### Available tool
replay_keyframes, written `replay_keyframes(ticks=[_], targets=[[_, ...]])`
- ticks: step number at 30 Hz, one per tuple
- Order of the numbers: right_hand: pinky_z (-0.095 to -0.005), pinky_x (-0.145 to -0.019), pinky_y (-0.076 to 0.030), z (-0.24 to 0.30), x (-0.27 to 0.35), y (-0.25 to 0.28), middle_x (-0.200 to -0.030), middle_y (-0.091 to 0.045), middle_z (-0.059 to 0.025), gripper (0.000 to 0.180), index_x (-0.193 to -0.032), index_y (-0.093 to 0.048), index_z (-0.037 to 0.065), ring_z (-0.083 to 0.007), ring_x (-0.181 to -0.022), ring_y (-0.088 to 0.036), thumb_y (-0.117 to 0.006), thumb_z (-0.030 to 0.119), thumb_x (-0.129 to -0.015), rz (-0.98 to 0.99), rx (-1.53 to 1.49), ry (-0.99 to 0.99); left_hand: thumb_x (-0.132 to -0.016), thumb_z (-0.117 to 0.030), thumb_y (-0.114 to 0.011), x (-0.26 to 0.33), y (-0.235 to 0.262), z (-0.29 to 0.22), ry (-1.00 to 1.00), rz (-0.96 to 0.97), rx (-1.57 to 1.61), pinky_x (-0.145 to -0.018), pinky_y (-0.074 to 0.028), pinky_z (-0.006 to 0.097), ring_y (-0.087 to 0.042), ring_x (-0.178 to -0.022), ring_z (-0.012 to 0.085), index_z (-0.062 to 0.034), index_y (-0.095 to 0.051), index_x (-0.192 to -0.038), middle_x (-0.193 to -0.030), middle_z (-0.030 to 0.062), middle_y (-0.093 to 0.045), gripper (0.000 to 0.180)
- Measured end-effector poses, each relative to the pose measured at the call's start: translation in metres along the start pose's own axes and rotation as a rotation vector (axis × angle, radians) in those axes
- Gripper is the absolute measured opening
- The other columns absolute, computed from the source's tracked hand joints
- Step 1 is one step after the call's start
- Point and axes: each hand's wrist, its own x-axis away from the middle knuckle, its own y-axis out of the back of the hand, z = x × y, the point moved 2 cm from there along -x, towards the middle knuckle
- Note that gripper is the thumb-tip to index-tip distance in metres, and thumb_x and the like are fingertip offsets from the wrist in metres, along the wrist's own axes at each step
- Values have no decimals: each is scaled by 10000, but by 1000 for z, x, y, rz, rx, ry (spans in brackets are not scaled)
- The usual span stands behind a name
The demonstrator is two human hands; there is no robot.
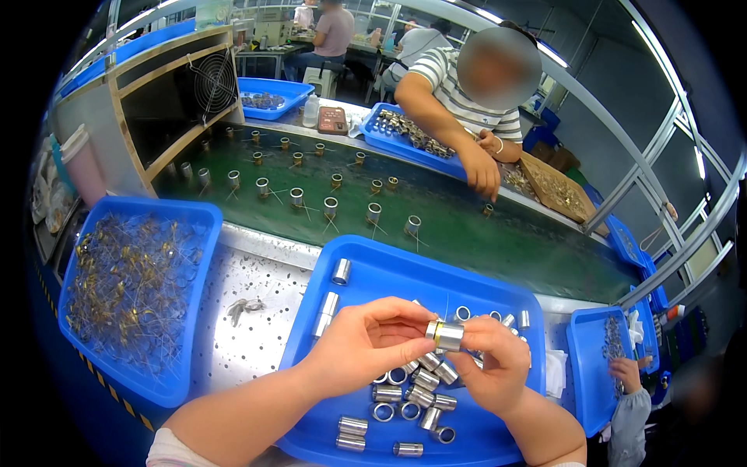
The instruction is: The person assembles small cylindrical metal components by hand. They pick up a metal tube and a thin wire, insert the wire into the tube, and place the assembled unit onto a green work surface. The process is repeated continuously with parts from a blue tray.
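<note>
Looking at a short, shiny silver cylinder (449, 335) here, around 5 o'clock from the middle of the view, on its side in midair above a big blue plastic tray (397, 276). Pinched at one end by thumb and fingertips of the left hand (354, 342), gripped at the other by thumb and curled fingers of the right hand (496, 359). Smooth metal, pretty mirror-like, plus a thin yellowish band near the left end. Can't tell if made of one piece or two.

Down in the tray, seeing lots of loose metal sleeves (426, 379), hollow and round, some on end, most tipped over.

Off toward 8:30, see a blue bin (204, 257) full of a scratchy-looking tangle of thin wires (132, 296), silvery with golden bits. Between bin and tray, just speckled metal tabletop (261, 280) and a crumpled greyish scrap (245, 307).

Up from 10 to 12, can spot upright sleeves (331, 207) on a flat green belt (498, 249), with skinny wires splayed out at the base. Toward 2, also see a co-worker's hand (480, 173) just above a small brassy piece (488, 210). Around 10:30, noticing a round wire fan guard (214, 82).
</note>
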Motion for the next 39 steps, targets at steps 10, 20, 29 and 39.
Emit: replay_keyframes(ticks=[10, 20, 29, 39], targets=[[-271, -631, -473, 3, 0, 4, -857, -627, -131, 171, -803, -604, 2, -210, -730, -607, -706, -14, -667, 23, -89, -98, -742, 55, -647, 1, -1, -1, -91, 46, -72, -897, -464, 310, -564, -1000, 200, 41, -527, -1067, -1069, 131, -546, 347], [-264, -563, -436, 8, -3, 1, -854, -599, -111, 189, -772, -605, 18, -207, -668, -567, -719, -22, -627, 32, 92, 42, -734, 82, -617, 2, 0, -1, -72, 18, -68, -907, -458, 321, -557, -1009, 200, 35, -515, -1050, -1059, 122, -539, 336], [-280, -588, -456, 6, -2, 0, -866, -600, -120, 199, -790, -601, 14, -218, -688, -577, -718, -26, -633, 29, 106, 58, -729, 89, -608, 0, 0, 3, -120, 28, -56, -913, -454, 330, -539, -1031, 201, 19, -519, -1019, -1070, 131, -529, 311], [-306, -665, -491, 6, -5, 4, -914, -608, -158, 212, -803, -588, -6, -258, -793, -615, -715, -41, -637, 19, 130, 118, -824, -88, -612, -1, 1, -1, 140, 93, 75, -823, -469, 250, -563, -964, 149, 28, -502, -1105, -1020, 108, -576, 323]])
